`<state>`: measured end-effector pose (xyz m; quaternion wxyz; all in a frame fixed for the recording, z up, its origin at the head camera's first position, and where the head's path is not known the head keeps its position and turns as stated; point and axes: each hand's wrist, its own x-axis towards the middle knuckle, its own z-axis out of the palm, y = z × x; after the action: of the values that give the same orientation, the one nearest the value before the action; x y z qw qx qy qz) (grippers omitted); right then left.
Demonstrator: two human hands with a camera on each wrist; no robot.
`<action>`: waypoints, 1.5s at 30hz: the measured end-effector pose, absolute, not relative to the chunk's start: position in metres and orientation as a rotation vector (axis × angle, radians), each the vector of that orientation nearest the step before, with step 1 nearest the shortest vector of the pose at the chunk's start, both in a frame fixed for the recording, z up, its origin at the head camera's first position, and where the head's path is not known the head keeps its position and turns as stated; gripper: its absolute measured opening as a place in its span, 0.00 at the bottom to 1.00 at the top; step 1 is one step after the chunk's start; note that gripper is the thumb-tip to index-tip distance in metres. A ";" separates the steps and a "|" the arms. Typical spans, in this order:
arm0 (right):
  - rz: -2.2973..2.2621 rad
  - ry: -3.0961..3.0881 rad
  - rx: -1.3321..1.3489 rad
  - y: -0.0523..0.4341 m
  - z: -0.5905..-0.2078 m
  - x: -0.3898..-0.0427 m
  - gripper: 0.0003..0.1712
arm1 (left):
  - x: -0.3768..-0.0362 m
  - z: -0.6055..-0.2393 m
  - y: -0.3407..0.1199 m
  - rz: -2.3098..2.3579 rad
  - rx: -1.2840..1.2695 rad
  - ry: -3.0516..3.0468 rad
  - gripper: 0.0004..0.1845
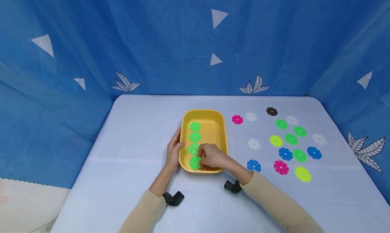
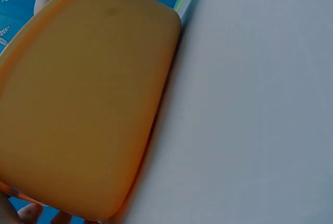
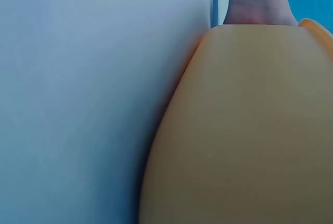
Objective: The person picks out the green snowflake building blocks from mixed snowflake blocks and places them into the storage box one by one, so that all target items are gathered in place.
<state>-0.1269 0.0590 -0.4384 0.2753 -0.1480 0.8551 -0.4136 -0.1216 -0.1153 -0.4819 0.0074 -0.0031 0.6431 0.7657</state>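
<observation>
A yellow tray (image 1: 219,138) stands on the table. Green notched plastic discs (image 1: 195,137) lie in a column along its left side. My left hand (image 1: 173,153) grips the tray's left wall, thumb over the rim and fingers along the outside. Inside the tray, my right hand (image 1: 211,155) has its fingers curled at the right edge of the nearest green disc (image 1: 194,162), pinching it; the palm side is hidden. The left wrist view is filled by the tray's outer wall (image 2: 88,99), with left fingertips (image 2: 30,212) at its lower edge. The right wrist view shows the tray's wall (image 3: 239,130) too.
Right of the tray lie loose notched discs: pink (image 1: 237,119), white (image 1: 254,144), blue (image 1: 285,153), yellow (image 1: 303,174), green (image 1: 290,139) and a dark brown one (image 1: 272,111). A blue curtain (image 1: 170,40) hangs behind the white table (image 1: 128,134).
</observation>
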 end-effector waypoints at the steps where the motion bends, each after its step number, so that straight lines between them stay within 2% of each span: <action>1: -1.106 2.300 -0.399 0.058 -0.438 -0.127 0.09 | -0.122 -0.482 -0.115 2.396 -0.012 2.008 0.35; 16: -1.033 2.396 -0.440 0.056 -0.432 -0.128 0.08 | -0.123 -0.482 -0.117 2.402 -0.017 1.997 0.34; 23: -1.218 2.402 -0.412 0.078 -0.401 -0.132 0.09 | -0.122 -0.482 -0.116 2.390 -0.039 2.009 0.35; 32: -1.240 2.492 -0.207 0.157 -0.377 -0.130 0.15 | -0.121 -0.481 -0.115 2.397 -0.043 2.010 0.35; 45: -1.140 2.647 0.096 0.311 -0.400 -0.108 0.29 | -0.120 -0.483 -0.115 2.395 -0.043 2.000 0.35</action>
<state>-0.1084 0.3111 -0.3999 0.1288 0.0332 0.9103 -0.3920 -0.1204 -0.1146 -0.4828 0.0108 -0.0139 0.6409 0.7675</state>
